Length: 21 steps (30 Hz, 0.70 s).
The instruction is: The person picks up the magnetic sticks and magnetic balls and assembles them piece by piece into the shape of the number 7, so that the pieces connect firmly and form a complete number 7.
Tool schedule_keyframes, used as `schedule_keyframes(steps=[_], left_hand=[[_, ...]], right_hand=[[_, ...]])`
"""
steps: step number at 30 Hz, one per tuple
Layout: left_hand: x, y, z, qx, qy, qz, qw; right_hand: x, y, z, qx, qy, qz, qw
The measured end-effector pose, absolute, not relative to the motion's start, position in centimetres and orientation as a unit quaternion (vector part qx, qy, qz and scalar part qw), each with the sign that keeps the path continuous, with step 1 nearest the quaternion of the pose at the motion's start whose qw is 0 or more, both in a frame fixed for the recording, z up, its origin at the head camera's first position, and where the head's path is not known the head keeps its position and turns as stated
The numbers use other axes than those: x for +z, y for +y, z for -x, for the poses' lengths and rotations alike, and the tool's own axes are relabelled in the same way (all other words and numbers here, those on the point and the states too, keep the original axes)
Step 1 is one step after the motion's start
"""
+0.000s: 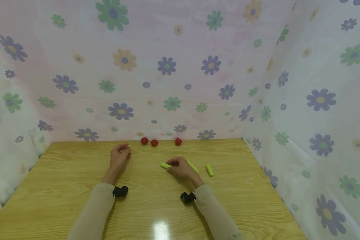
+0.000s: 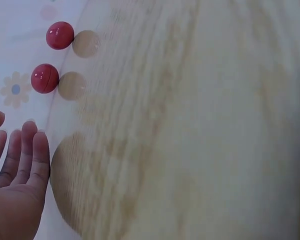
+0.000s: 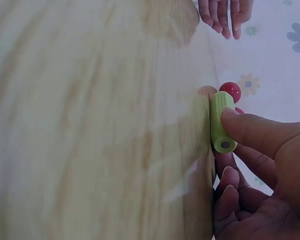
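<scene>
My right hand pinches a short yellow-green ribbed cylinder at the middle of the table. In the right wrist view the thumb lies against the ribbed cylinder, whose near end shows a dark round hole. My left hand is at the table's far left part, holding nothing, its fingers loosely extended in the left wrist view. To its right, two glossy red balls sit close together near the back edge. A third red ball is farther right, behind the right hand.
Just right of the right hand lies a longer yellow-green piece, partly hidden by it. Another short yellow-green cylinder lies farther right. Flowered cloth hangs behind the wooden table and along both its sides.
</scene>
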State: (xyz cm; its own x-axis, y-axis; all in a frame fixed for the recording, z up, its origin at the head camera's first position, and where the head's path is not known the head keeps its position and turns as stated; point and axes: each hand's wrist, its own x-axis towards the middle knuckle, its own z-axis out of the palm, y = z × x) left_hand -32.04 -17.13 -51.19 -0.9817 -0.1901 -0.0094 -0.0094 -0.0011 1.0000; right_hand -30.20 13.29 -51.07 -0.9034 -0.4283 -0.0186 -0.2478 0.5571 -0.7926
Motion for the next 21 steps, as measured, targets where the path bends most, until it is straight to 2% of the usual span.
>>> schedule_keyframes(steps=[9, 21], left_hand=[[-50.6, -16.4, 33.1, -0.639, -0.763, -0.053, 0.084], [-51.0, -14.5, 34.6, -0.656, -0.749, -0.022, 0.09]], right_hand=[[-50.9, 13.4, 30.5, -0.436, 0.869, 0.199, 0.125], [-50.7, 13.8, 30.7, -0.444, 0.864, 0.19, 0.144]])
